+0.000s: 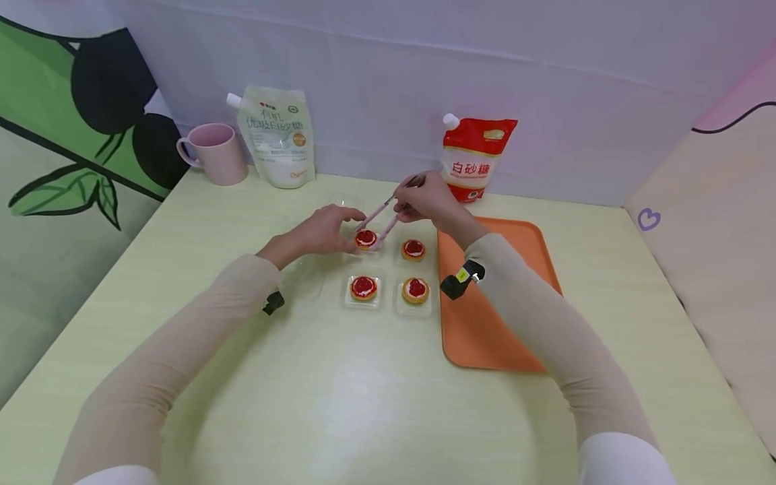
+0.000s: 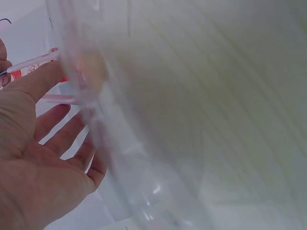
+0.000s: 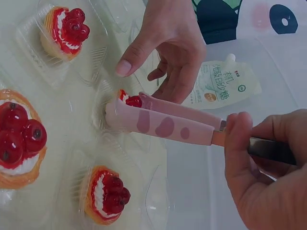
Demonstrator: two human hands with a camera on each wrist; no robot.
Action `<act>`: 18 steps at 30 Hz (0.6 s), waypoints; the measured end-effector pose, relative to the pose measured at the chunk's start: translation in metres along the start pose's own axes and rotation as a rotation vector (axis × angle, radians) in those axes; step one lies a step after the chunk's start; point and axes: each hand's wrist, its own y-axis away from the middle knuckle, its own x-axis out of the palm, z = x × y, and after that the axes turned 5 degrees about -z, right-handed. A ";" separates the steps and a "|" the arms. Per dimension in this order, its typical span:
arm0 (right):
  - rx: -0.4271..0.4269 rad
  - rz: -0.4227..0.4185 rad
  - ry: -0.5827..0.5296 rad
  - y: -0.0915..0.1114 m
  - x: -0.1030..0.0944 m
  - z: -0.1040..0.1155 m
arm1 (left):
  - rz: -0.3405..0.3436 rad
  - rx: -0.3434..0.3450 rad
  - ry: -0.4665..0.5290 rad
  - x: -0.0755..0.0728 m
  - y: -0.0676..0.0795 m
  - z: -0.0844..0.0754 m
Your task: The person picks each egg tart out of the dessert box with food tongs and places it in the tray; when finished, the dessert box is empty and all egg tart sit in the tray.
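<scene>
In my right hand (image 1: 429, 197) I grip a pair of pink tongs (image 3: 168, 125) with a dark and metal handle. Their tips are at the sides of a small tart (image 1: 366, 239) topped with red berries and cream, which sits in a clear plastic box at the back left of the group. My left hand (image 1: 326, 230) is beside that box, its thumb and fingers spread round the near corner. Blurred clear plastic (image 2: 158, 143) fills most of the left wrist view, in front of part of the left hand's fingers.
More berry tarts stand in clear boxes: one at the back right (image 1: 413, 250), two in front (image 1: 363, 287). An orange tray (image 1: 485, 323) lies under my right forearm. Behind are a pink mug (image 1: 221, 158), a pale pouch (image 1: 279, 145) and a red sugar pouch (image 1: 475, 158).
</scene>
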 end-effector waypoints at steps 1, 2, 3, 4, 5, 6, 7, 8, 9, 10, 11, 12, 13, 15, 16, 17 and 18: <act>-0.003 -0.002 0.004 0.000 0.001 0.001 | 0.000 0.000 0.001 0.000 0.000 0.000; -0.002 0.000 0.005 0.000 0.003 0.001 | -0.001 0.000 0.002 0.000 0.000 0.000; -0.004 0.006 0.012 0.000 0.004 0.002 | 0.000 0.000 0.004 0.000 0.000 0.000; -0.005 0.012 0.018 0.000 0.004 0.002 | 0.001 0.000 0.006 0.000 0.000 0.000; -0.007 0.023 0.023 0.000 0.005 0.001 | 0.001 -0.001 0.009 0.000 0.001 0.000; -0.010 0.037 0.032 0.000 0.005 0.001 | 0.003 -0.001 0.011 0.000 0.001 0.000; -0.018 0.051 0.044 0.001 0.006 0.000 | 0.003 -0.002 0.015 0.000 0.001 0.000; -0.030 0.067 0.051 0.001 0.006 -0.001 | 0.004 -0.003 0.019 0.000 0.002 0.000; -0.048 0.081 0.058 0.001 0.006 -0.002 | 0.005 -0.006 0.022 0.000 0.002 0.000; -0.065 0.093 0.065 0.001 0.006 -0.004 | 0.004 -0.006 0.026 0.000 0.002 0.000; -0.082 0.103 0.075 0.000 0.005 -0.005 | 0.004 -0.007 0.029 0.000 0.002 0.000; -0.099 0.110 0.086 0.000 0.005 -0.007 | 0.004 -0.007 0.031 0.000 0.001 0.001; -0.113 0.116 0.098 -0.001 0.004 -0.009 | 0.005 -0.009 0.035 0.000 0.001 0.001; -0.131 0.122 0.122 -0.003 0.004 -0.013 | 0.005 -0.013 0.040 0.001 0.001 0.001; -0.138 0.124 0.133 -0.004 0.003 -0.015 | 0.004 -0.013 0.043 0.001 0.001 0.001; -0.145 0.126 0.143 -0.004 0.003 -0.017 | 0.004 -0.014 0.046 0.000 0.001 0.001; -0.149 0.130 0.148 -0.005 0.003 -0.018 | 0.003 -0.015 0.048 0.000 0.001 0.001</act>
